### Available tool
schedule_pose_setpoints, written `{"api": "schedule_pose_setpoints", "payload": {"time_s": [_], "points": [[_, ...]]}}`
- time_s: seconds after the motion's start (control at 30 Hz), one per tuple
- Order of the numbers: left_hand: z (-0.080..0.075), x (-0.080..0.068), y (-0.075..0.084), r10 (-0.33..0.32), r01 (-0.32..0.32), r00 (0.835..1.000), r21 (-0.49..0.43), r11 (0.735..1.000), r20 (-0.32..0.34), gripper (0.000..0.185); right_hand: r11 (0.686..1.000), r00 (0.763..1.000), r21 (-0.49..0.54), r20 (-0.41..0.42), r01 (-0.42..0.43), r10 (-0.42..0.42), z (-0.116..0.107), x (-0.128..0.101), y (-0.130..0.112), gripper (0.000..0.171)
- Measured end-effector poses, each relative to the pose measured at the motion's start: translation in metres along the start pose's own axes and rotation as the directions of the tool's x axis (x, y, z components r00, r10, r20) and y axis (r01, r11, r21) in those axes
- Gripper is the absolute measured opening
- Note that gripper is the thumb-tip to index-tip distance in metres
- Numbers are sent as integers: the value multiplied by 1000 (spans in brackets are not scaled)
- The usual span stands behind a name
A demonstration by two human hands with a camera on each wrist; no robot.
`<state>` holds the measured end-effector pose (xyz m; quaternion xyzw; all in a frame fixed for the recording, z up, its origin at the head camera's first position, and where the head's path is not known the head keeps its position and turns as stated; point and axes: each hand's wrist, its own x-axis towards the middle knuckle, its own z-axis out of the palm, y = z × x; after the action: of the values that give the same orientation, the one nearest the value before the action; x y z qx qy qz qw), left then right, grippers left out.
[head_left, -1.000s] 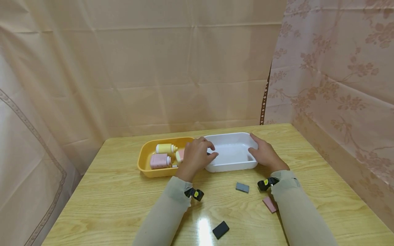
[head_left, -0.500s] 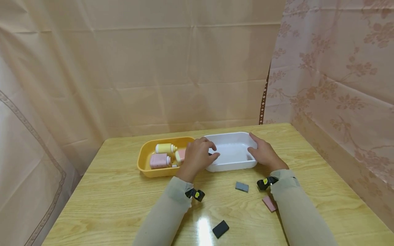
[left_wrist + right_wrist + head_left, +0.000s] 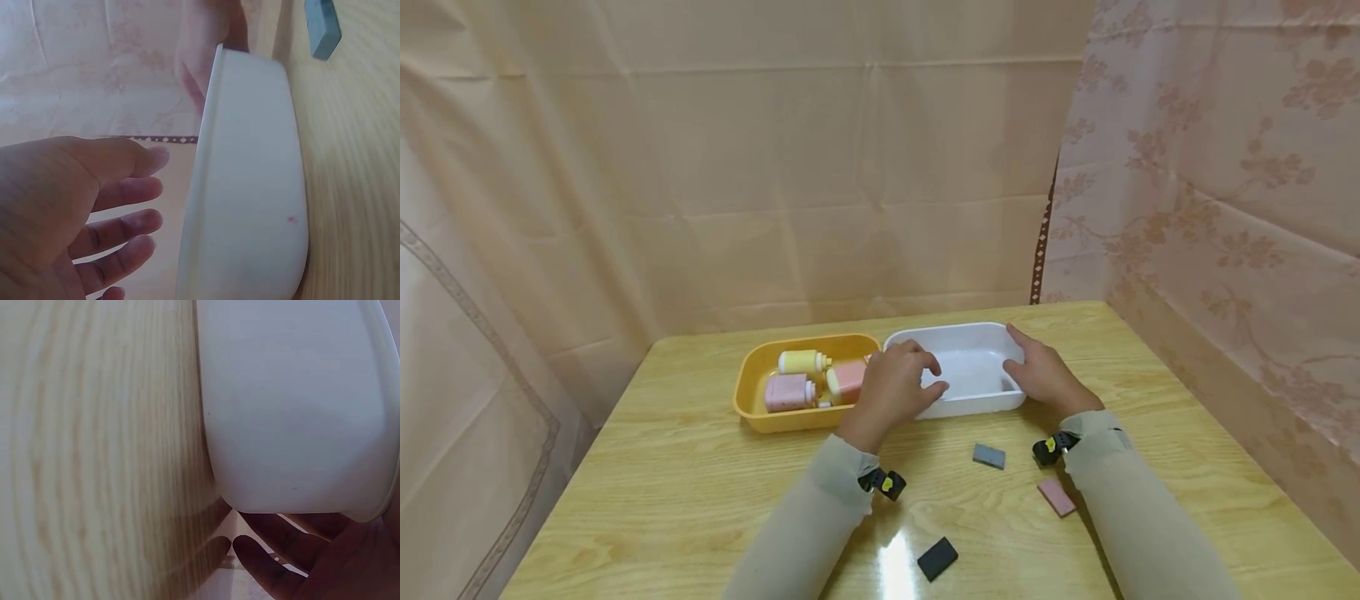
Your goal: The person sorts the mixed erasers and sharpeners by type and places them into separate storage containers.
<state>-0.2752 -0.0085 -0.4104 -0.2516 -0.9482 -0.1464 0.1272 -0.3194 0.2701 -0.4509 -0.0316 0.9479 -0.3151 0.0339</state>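
A white tray (image 3: 970, 333) stands on the wooden table (image 3: 700, 483), right beside a yellow tray (image 3: 752, 392). My left hand (image 3: 898, 387) hovers over the white tray's front left corner. In the left wrist view the left hand (image 3: 75, 206) has relaxed fingers just clear of the white tray (image 3: 250, 187). My right hand (image 3: 1037, 371) lies with straight fingers against the tray's right wall. The right wrist view shows that hand's fingers (image 3: 281, 562) against the outside of the white tray (image 3: 287, 406).
The yellow tray holds a yellow bottle (image 3: 805, 362), a pink bottle (image 3: 788, 392) and a peach bottle (image 3: 847, 380). On the table nearer me lie a grey block (image 3: 989, 455), a pink block (image 3: 1056, 497) and a black block (image 3: 937, 558). Curtains hang behind and to the right.
My left hand has slid right and toward me along the white tray's left end, uncovering the peach bottle. The right hand has stayed in place.
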Motion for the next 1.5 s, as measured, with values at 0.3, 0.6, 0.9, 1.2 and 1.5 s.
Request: {"api": "schedule_pose_setpoints", "payload": {"time_s": [0.3, 0.6, 0.9, 1.2, 1.5], "points": [[3, -4, 19, 59, -59, 995, 2, 998, 75, 25, 1000, 1000, 14, -1, -20, 20, -2, -6, -3, 74], [8, -6, 27, 121, -120, 991, -17, 993, 54, 23, 1000, 1000, 14, 3, -21, 21, -2, -6, -2, 74], [13, -6, 30, 190, -190, 979, -6, 982, 76, 20, 1000, 1000, 11, -8, 25, -25, -3, -3, -5, 74], [18, -7, 35, 177, -177, 977, -16, 984, 117, 23, 1000, 1000, 4, 6, -10, 10, -2, -3, -6, 75], [17, -8, 43, 200, -198, 965, -30, 980, 168, 23, 1000, 1000, -14, -9, 14, -14, 0, -2, -1, 75]]}}
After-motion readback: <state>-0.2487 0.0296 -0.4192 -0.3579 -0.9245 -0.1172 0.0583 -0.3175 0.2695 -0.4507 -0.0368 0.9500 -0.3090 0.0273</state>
